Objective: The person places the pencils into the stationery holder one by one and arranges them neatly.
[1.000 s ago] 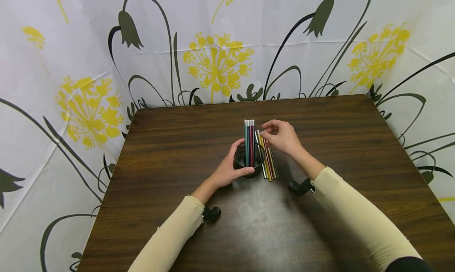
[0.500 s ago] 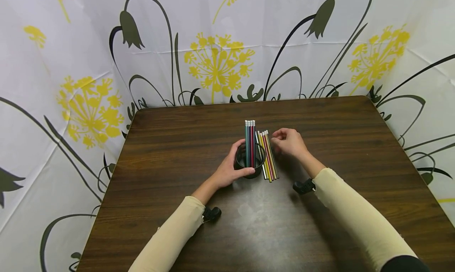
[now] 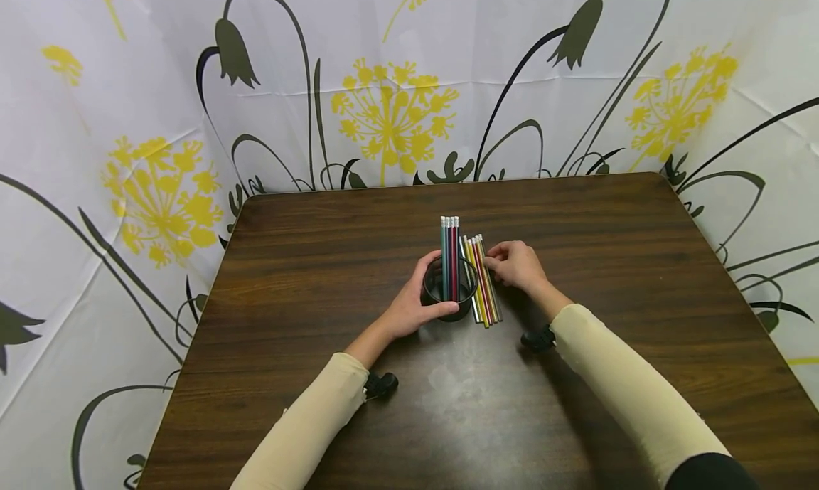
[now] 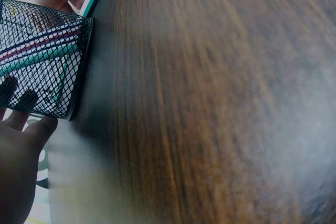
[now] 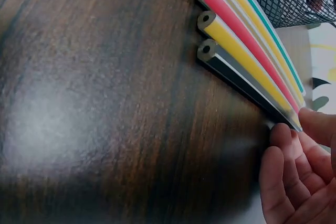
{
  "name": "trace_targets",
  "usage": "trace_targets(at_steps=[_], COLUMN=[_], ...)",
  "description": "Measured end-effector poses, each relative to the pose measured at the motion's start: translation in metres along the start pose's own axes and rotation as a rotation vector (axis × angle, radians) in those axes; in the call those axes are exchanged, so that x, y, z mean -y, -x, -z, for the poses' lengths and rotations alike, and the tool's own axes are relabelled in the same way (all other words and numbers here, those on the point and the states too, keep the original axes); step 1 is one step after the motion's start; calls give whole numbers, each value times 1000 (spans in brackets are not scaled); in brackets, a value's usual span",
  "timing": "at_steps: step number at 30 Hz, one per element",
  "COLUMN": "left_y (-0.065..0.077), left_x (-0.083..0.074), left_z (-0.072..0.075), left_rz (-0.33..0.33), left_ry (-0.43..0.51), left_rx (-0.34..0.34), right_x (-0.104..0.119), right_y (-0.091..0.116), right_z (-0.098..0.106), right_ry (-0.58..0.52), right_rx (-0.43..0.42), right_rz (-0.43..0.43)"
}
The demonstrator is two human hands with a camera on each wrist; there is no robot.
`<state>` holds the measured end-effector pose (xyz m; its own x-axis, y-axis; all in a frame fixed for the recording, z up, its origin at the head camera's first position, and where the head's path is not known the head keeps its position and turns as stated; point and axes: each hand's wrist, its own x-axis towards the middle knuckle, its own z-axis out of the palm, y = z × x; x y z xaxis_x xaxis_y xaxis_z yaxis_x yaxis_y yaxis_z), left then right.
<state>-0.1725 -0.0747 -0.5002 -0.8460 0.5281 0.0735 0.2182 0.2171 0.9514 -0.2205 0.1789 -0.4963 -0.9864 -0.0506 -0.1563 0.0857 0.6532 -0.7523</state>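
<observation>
I have the left hand point(image 3: 406, 306) curled round a black wire-mesh cup point(image 4: 63, 95), slim pencils point(image 3: 450, 259) rising beyond its thumb. My right hand point(image 3: 520, 266) has thumb and fingertips at a faceted black pencil's point(image 5: 244, 85) end; pinched or not, I cannot tell. Beside them, a red pencil point(image 5: 247, 32) lies on wood-grained table point(image 3: 307, 262).

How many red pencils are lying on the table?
1: the red pencil lies between two yellow pencils on the table, beside the mesh cup, near the right grip. Any tucked underneath would be hidden.

Cream sleeves point(image 3: 630, 387), black cloth point(image 3: 710, 472) above the right, rounded black wrist cameras point(image 3: 382, 385)
</observation>
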Motion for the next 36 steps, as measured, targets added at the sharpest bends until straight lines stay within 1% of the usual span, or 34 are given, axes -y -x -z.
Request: trace_targets(at_steps=[5, 8, 15, 17, 19, 23, 25, 28, 30, 33, 36], left_y=[1, 2, 2, 2, 1, 2, 4, 8, 9, 10, 9], left_x=[-1, -1, 0, 0, 0, -5, -14, -27, -36, -38, -38], left_z=[0, 0, 0, 0, 0, 1, 2, 3, 4, 4, 4], left_rz=[-3, -8, -25, -24, -21, -10, -5, -3, -9, -15, -20], left_ry=[-14, -20, -11, -6, -3, 4, 13, 23, 32, 38, 50], left_rx=[-10, -14, -13, -13, -10, 2, 10, 21, 22, 17, 14], right_x=[3, 6, 21, 24, 26, 28, 31, 39, 46, 59, 73], right_y=[0, 1, 8, 10, 11, 14, 15, 18, 21, 27, 33], right_z=[0, 3, 6, 6, 7, 10, 14, 24, 32, 44, 56], right_ry=[35, 85, 378, 428, 449, 419, 380, 314, 261, 168, 40], right_rx=[13, 16, -37, -36, -29, -17, -23, -66, -112, -182, -254], right_rz=[-29, -59, -114, -117, -115, -120, -124, -119, -97, -29, 95])
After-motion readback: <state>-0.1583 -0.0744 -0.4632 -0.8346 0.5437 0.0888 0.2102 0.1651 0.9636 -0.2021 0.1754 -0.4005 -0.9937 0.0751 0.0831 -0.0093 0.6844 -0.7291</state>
